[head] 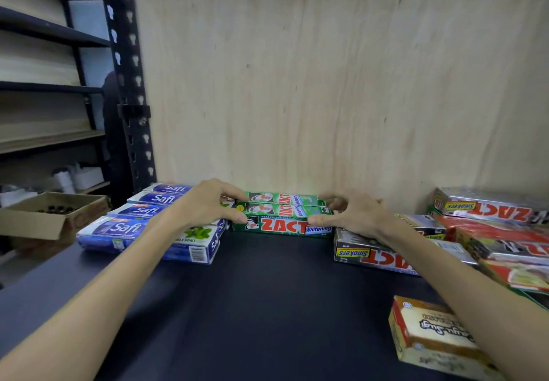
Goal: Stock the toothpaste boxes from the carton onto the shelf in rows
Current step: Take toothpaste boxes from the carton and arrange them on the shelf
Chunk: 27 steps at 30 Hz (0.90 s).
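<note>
Three green boxes [282, 217] are gripped at their ends by the left hand [208, 202] and right hand [352, 217] at the shelf's [267, 306] back edge; much front space is left unfilled.

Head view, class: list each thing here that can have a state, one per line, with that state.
Green Zact boxes: lying flat in a row, held at both ends.
Left hand: fingers curled on the boxes' left end.
Right hand: fingers curled on their right end.
Blue Safi boxes: lying flat, side by side.
Cardboard carton: open.
</note>
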{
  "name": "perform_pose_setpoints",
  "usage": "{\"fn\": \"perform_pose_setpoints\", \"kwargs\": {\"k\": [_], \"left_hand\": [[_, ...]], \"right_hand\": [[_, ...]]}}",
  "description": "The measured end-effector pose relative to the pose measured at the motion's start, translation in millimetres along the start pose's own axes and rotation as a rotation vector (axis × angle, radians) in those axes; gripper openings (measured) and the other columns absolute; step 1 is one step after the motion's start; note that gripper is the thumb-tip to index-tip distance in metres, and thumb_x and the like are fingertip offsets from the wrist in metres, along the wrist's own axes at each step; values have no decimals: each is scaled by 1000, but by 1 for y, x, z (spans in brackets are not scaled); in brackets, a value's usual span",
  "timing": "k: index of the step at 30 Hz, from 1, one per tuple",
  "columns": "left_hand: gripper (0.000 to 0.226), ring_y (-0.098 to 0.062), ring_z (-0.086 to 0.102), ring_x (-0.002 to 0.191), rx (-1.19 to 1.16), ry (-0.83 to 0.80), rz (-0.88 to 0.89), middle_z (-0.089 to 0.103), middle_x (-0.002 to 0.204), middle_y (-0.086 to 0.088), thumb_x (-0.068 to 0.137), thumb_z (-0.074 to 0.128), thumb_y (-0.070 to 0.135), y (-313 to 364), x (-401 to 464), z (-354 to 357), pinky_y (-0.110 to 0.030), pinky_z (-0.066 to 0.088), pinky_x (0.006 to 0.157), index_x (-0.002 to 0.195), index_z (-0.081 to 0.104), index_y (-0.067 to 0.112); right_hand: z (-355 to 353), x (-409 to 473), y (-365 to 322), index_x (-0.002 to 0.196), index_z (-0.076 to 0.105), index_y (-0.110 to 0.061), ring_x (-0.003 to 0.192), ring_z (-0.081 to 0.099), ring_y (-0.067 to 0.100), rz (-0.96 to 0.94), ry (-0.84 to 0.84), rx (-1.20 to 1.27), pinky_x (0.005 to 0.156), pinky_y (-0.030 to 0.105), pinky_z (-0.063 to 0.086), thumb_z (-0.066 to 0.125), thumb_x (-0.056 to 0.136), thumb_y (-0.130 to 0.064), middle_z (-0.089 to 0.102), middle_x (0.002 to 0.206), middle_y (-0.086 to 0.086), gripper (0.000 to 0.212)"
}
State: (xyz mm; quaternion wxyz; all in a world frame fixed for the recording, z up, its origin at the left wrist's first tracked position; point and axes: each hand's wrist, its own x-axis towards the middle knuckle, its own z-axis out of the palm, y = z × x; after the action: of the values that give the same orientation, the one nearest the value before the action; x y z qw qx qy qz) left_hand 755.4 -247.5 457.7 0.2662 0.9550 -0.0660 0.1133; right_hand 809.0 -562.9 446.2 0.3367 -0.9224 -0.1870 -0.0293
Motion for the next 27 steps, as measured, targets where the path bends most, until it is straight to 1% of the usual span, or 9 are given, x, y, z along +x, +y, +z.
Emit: {"fn": "perform_pose_setpoints", "kwargs": {"k": [6,8,10,11,15,17,20,24,27], "left_hand": [[54,-12,59,119,22,-20,-11,63,134,12,73,86,44,1,1,1,-37,44,106,124,69,37],[57,-11,59,121,0,-35,-14,63,135,12,71,87,45,0,0,1,-39,44,108,124,69,37],[62,-10,59,123,-58,-54,-23,64,134,12,68,89,44,0,-1,-2,-39,43,111,125,69,35],[66,-10,59,124,-94,-64,-26,65,133,12,66,90,45,1,-3,-4,-39,42,112,127,68,33],[90,-3,60,122,-247,-37,11,66,130,14,53,90,61,12,-10,-13,-35,43,113,132,64,26],[82,-6,59,124,-231,30,10,66,132,10,59,90,52,16,-12,-13,-32,41,113,132,64,23],[69,-10,57,120,-85,69,-65,65,132,5,67,90,39,16,-17,-7,-29,39,104,129,66,20],[82,-15,60,116,-58,59,-160,66,133,0,61,92,48,11,-19,0,-29,42,97,131,65,16],[74,-19,64,110,-56,63,-172,69,128,-3,63,91,46,12,-16,-1,-30,44,92,126,68,14]], "right_hand": [[0,-3,0,135,59,-36,111,59,15,-29,0,-29,106,44,43,71,58,-80,63,113,-11,89],[-1,-5,-1,138,59,-30,107,60,13,-37,-4,-9,91,29,49,75,66,-71,64,116,-8,84],[-3,-8,-4,138,59,-27,103,60,10,-45,4,-5,73,14,39,77,72,-63,67,121,-5,77],[-4,-11,-6,137,59,-28,102,59,9,-42,14,-22,72,15,33,76,74,-64,67,121,-5,74],[-7,-17,-16,129,64,-34,112,60,10,-20,101,-54,100,38,29,70,71,-75,71,117,-13,72],[-11,-17,-19,123,67,-31,113,63,14,6,120,-66,108,49,35,70,70,-77,73,116,-11,70],[-16,-19,-19,103,77,-28,104,65,14,48,85,-115,106,52,38,67,65,-81,77,102,-9,66],[-12,-20,-11,73,72,-36,93,69,14,66,68,-65,101,53,45,62,41,-97,78,84,-12,69],[-9,-15,-5,74,69,-37,88,71,12,48,62,-18,98,54,48,62,37,-96,77,78,-16,70]]}}
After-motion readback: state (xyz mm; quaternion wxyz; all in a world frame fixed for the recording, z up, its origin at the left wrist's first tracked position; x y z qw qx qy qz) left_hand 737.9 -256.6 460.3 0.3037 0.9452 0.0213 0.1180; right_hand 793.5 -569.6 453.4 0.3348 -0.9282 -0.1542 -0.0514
